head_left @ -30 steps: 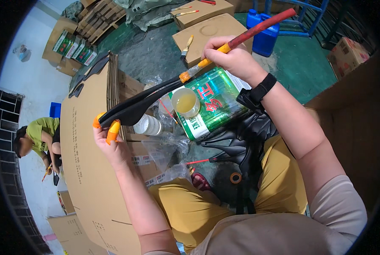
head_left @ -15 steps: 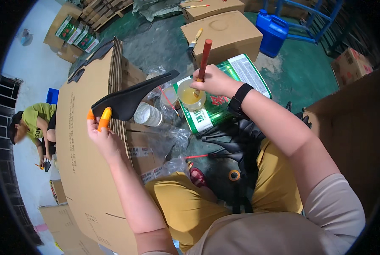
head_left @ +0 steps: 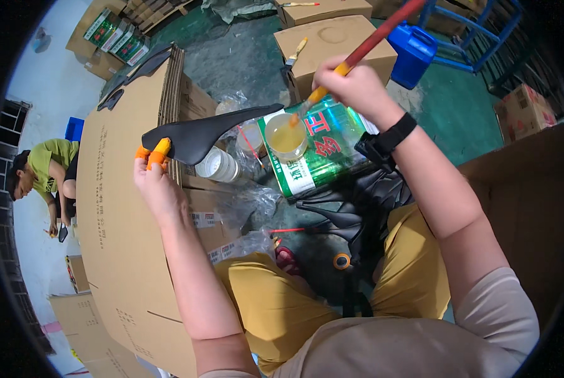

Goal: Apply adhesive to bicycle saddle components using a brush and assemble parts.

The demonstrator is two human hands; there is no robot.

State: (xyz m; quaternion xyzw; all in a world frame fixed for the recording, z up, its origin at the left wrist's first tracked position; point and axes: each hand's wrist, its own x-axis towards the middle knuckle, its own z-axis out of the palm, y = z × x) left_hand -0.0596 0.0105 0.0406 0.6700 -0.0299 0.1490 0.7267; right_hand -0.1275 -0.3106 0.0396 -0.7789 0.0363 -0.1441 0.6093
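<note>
My left hand (head_left: 157,183), with orange finger covers on two fingertips, grips one end of a long black curved piece (head_left: 203,133) and holds it up level over the cardboard. My right hand (head_left: 352,85) holds a red-handled brush (head_left: 369,44) tilted down to the left. Its bristle tip dips into a small round cup of yellow liquid (head_left: 286,137). That cup rests on a green rectangular tin (head_left: 320,154) lying flat on the floor.
A large cardboard sheet (head_left: 115,239) leans at my left. More black pieces (head_left: 351,208) pile by my knee, with a tape roll (head_left: 341,261). Cardboard boxes (head_left: 332,38), a blue jerrycan (head_left: 414,53) and a white cup (head_left: 219,165) lie ahead. Another person (head_left: 46,170) crouches far left.
My right hand swung the brush off the black piece and lowered its tip into the yellow cup. My left hand kept hold of the black piece, tilting it slightly.
</note>
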